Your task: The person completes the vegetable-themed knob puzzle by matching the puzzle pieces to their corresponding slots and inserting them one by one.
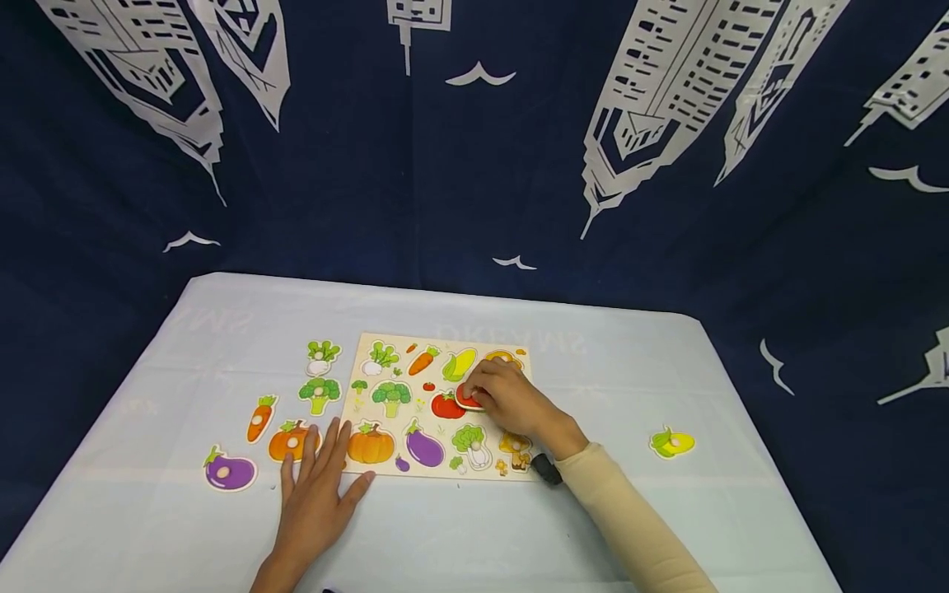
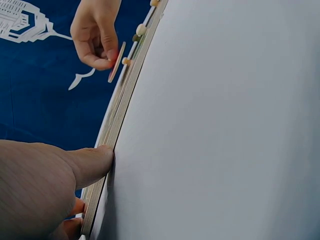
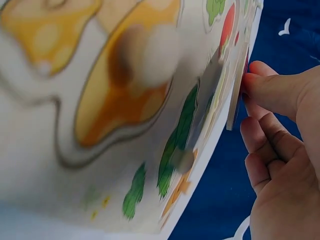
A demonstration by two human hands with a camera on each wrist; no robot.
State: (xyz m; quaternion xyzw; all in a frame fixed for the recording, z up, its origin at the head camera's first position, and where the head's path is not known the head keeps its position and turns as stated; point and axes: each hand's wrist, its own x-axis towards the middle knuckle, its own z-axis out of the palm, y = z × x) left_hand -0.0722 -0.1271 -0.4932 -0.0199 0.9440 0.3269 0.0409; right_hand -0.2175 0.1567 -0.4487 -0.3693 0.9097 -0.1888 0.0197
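Observation:
A wooden vegetable puzzle board (image 1: pixel 423 472) lies on the table, with printed shapes such as a broccoli, a pumpkin and an eggplant. My right hand (image 1: pixel 511 397) pinches a red tomato piece (image 1: pixel 467 399) between thumb and fingers, just above the board beside the printed tomato (image 1: pixel 447 405). In the left wrist view that thin piece (image 2: pixel 116 62) is tilted and apart from the board surface. My left hand (image 1: pixel 315 494) rests with fairly straight fingers at the board's lower left corner, its thumb (image 2: pixel 95 162) against the board's edge. Its fingertips overlap the pumpkin piece (image 1: pixel 285 442).
Left of the board lie loose pieces: a radish (image 1: pixel 321 359), a broccoli (image 1: pixel 320 394), a carrot (image 1: pixel 259 419) and an eggplant (image 1: pixel 231 473). A corn piece (image 1: pixel 673 443) lies far right. A mushroom piece (image 1: pixel 515 445) sits in the board's lower right. Dark cloth hangs behind the table.

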